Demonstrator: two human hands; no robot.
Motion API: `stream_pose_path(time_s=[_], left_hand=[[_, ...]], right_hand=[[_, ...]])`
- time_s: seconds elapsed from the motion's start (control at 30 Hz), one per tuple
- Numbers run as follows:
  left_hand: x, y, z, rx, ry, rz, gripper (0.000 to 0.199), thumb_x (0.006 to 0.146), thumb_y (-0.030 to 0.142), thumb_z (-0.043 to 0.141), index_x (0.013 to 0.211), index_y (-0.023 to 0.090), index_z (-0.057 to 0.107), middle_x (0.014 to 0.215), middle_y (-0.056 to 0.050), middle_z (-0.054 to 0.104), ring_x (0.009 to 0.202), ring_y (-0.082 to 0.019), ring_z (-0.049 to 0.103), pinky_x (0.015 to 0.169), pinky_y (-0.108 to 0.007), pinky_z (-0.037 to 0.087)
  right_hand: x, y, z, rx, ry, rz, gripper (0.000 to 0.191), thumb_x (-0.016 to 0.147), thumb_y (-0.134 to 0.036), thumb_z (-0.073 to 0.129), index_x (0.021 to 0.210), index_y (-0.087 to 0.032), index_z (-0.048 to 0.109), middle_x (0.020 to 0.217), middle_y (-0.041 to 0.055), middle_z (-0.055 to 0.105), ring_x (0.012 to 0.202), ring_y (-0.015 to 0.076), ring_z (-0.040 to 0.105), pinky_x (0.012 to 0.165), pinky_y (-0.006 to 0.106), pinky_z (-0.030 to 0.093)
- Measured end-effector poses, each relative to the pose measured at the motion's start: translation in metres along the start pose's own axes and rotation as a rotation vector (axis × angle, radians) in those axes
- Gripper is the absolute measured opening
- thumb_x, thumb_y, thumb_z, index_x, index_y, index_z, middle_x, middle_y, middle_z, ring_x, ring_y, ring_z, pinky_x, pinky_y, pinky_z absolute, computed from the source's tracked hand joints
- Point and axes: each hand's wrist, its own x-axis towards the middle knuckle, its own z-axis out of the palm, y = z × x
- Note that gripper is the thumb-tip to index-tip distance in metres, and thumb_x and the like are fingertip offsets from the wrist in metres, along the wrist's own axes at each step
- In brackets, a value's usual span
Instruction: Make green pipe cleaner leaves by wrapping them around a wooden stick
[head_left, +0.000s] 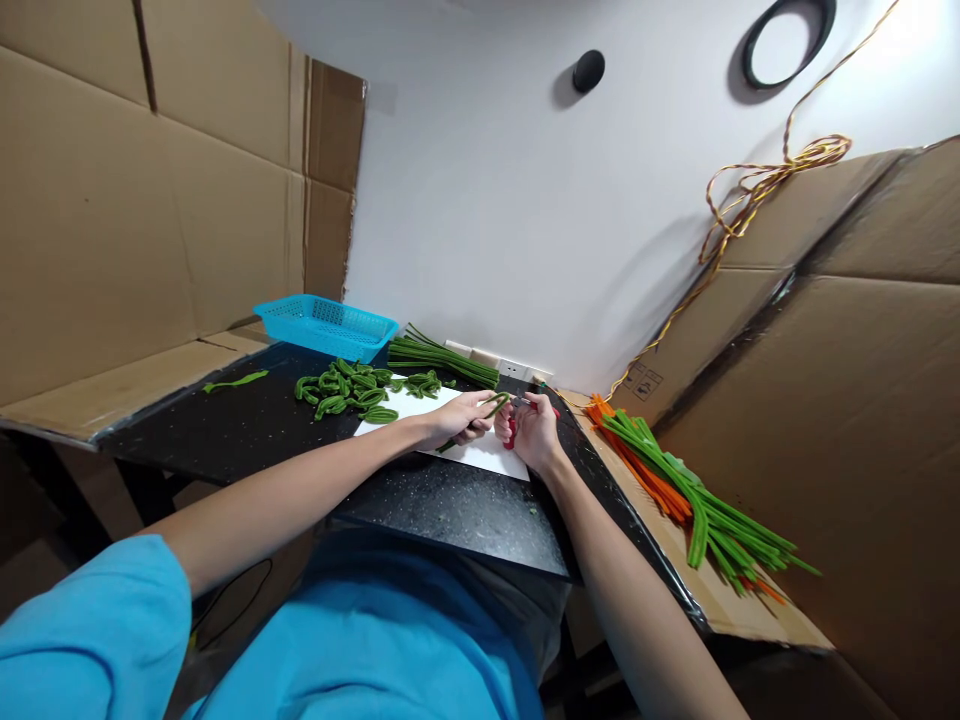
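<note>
Dark green pipe cleaner [497, 402] sticks up bent from my left hand [459, 418], whose fingers are closed around it. Facing it, my right hand [535, 432] is wrapped round small red-handled pliers [512, 434]; their metal jaws are close to the pipe cleaner, and I cannot tell whether they touch it. Both hands are above a white sheet [491, 460] on the black speckled table [450, 510]. Left of the sheet, partly over it, lies a pile of looped dark green pipe-cleaner pieces [349, 385].
A bundle of dark green pipe cleaners [439, 358] lies by the wall, beside a blue plastic basket [326, 325]. On cardboard to the right are bright green pipe cleaners [705, 500] and orange ones [652, 475]. One lighter green piece [236, 381] lies far left. Cardboard walls flank both sides.
</note>
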Motion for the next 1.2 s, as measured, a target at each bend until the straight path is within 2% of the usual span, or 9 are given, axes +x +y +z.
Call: stream_pose_path(time_s=[0.13, 0.27, 0.37, 0.47, 0.73, 0.83, 0.93, 1.07, 1.2], left_hand=[[0.001, 0.001, 0.000, -0.026, 0.011, -0.019, 0.024, 0.099, 0.045, 0.057, 0.102, 0.023, 0.050, 0.066, 0.009, 0.027, 0.041, -0.004, 0.015, 0.039, -0.016, 0.006], [0.003, -0.001, -0.005, -0.046, -0.002, -0.071, 0.034, 0.099, 0.056, 0.051, 0.093, 0.022, 0.049, 0.064, 0.010, 0.024, 0.041, -0.005, 0.011, 0.039, -0.016, 0.006], [0.004, -0.005, -0.007, 0.017, 0.016, -0.020, 0.037, 0.098, 0.059, 0.052, 0.091, 0.023, 0.046, 0.063, 0.010, 0.026, 0.041, -0.005, 0.013, 0.039, -0.016, 0.009], [0.004, -0.008, -0.007, 0.072, 0.024, 0.034, 0.034, 0.097, 0.057, 0.056, 0.094, 0.024, 0.046, 0.063, 0.010, 0.026, 0.041, -0.005, 0.015, 0.038, -0.015, 0.010], [0.007, -0.010, -0.007, 0.080, 0.128, 0.037, 0.026, 0.101, 0.047, 0.053, 0.094, 0.024, 0.047, 0.060, 0.011, 0.023, 0.038, -0.004, 0.015, 0.038, -0.015, 0.010], [0.007, -0.010, -0.007, 0.077, 0.160, 0.043, 0.019, 0.102, 0.043, 0.052, 0.102, 0.024, 0.050, 0.058, 0.012, 0.024, 0.037, -0.005, 0.015, 0.037, -0.015, 0.010], [0.007, -0.010, -0.006, 0.076, 0.175, 0.043, 0.019, 0.103, 0.041, 0.052, 0.109, 0.023, 0.052, 0.058, 0.012, 0.025, 0.036, -0.004, 0.018, 0.037, -0.015, 0.012], [0.007, -0.012, -0.006, 0.041, 0.172, 0.041, 0.018, 0.103, 0.041, 0.052, 0.107, 0.024, 0.052, 0.058, 0.012, 0.024, 0.035, -0.004, 0.018, 0.037, -0.014, 0.011], [0.008, -0.014, -0.010, -0.019, 0.124, 0.072, 0.018, 0.103, 0.041, 0.051, 0.106, 0.024, 0.052, 0.059, 0.012, 0.024, 0.036, -0.005, 0.017, 0.036, -0.014, 0.010]], right_hand=[[0.001, 0.004, -0.002, -0.008, 0.027, 0.009, 0.033, 0.085, -0.054, 0.044, 0.072, -0.024, 0.047, 0.056, 0.0011, 0.048, 0.047, 0.0154, 0.040, 0.044, 0.026, 0.039], [0.001, 0.008, -0.002, -0.047, 0.016, 0.009, 0.035, 0.086, -0.056, 0.044, 0.072, -0.024, 0.047, 0.056, 0.0014, 0.050, 0.046, 0.0167, 0.043, 0.044, 0.028, 0.040], [0.003, 0.010, -0.002, -0.064, -0.001, 0.010, 0.034, 0.085, -0.057, 0.044, 0.073, -0.025, 0.047, 0.056, 0.0013, 0.051, 0.047, 0.0178, 0.046, 0.043, 0.028, 0.040], [0.004, 0.011, -0.001, -0.083, 0.005, -0.009, 0.035, 0.084, -0.057, 0.045, 0.071, -0.025, 0.047, 0.056, 0.0013, 0.052, 0.048, 0.0177, 0.047, 0.042, 0.026, 0.038], [0.007, 0.013, -0.002, -0.120, 0.027, 0.026, 0.040, 0.087, -0.059, 0.046, 0.072, -0.022, 0.051, 0.055, 0.0020, 0.055, 0.046, 0.0153, 0.045, 0.041, 0.024, 0.035], [0.007, 0.011, -0.001, -0.121, 0.049, 0.033, 0.039, 0.089, -0.057, 0.046, 0.074, -0.022, 0.052, 0.053, 0.0012, 0.055, 0.043, 0.0143, 0.042, 0.041, 0.024, 0.036], [0.006, 0.009, 0.002, -0.101, 0.097, 0.006, 0.038, 0.091, -0.057, 0.051, 0.077, -0.022, 0.052, 0.054, 0.0009, 0.056, 0.044, 0.0146, 0.044, 0.042, 0.024, 0.038], [0.003, 0.007, 0.002, -0.018, 0.144, -0.007, 0.048, 0.089, -0.070, 0.055, 0.081, -0.023, 0.051, 0.058, 0.0015, 0.058, 0.046, 0.0163, 0.050, 0.042, 0.026, 0.040], [0.002, 0.004, -0.004, 0.078, 0.142, -0.043, 0.062, 0.085, -0.085, 0.042, 0.084, -0.023, 0.051, 0.061, 0.0028, 0.059, 0.049, 0.0198, 0.054, 0.043, 0.029, 0.042]])
